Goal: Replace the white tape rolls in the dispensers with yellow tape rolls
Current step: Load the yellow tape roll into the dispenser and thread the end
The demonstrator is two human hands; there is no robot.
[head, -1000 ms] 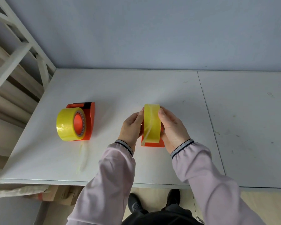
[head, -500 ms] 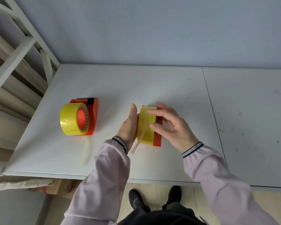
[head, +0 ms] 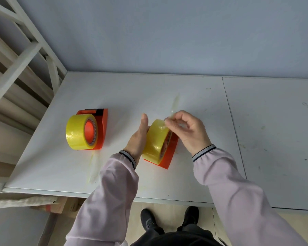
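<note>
Two orange tape dispensers stand on the white table, each carrying a yellow tape roll. The left dispenser (head: 102,128) with its roll (head: 78,134) stands alone. My left hand (head: 138,139) holds the left side of the second yellow roll (head: 156,141), which sits tilted in the right dispenser (head: 169,155). My right hand (head: 187,128) pinches the loose end of the tape (head: 174,107) above that roll, and the clear strip sticks up and away from my fingers.
A loose strip of tape (head: 92,167) trails on the table (head: 167,91) from the left dispenser toward the front edge. A white frame (head: 25,50) stands at the left. A second table panel (head: 274,130) adjoins on the right. My feet show below the edge.
The right dispenser has been tilted so the roll's side faces right. My right hand has lifted off the dispenser's side and now pulls the tape end upward.
</note>
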